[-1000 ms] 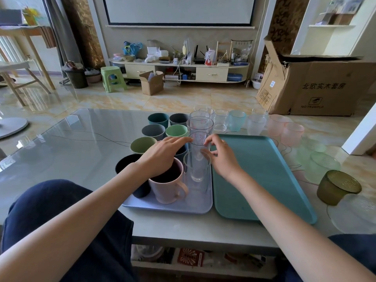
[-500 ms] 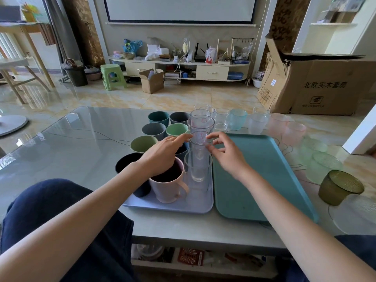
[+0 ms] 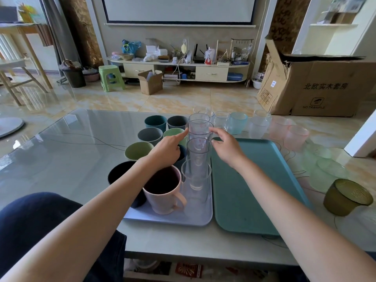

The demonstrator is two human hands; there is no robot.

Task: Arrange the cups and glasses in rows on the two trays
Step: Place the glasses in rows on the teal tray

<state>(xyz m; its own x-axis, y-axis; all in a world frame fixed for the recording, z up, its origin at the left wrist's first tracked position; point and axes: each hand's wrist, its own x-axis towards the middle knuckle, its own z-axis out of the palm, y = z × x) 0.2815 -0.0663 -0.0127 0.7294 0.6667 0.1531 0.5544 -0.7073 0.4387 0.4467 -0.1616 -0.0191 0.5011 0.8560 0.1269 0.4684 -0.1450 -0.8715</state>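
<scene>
On lavender tray [image 3: 142,217]: eight cups [image 3: 163,189]

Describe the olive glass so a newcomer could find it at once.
Start at the teal tray on the glass table. Look past its right edge, toward the near corner: the olive glass stands there alone, dark and ribbed, while its neighbours are pale green or frosted.

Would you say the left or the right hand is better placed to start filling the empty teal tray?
Probably the right hand: it hovers over the teal tray, nearest the loose glasses beyond it.
</scene>
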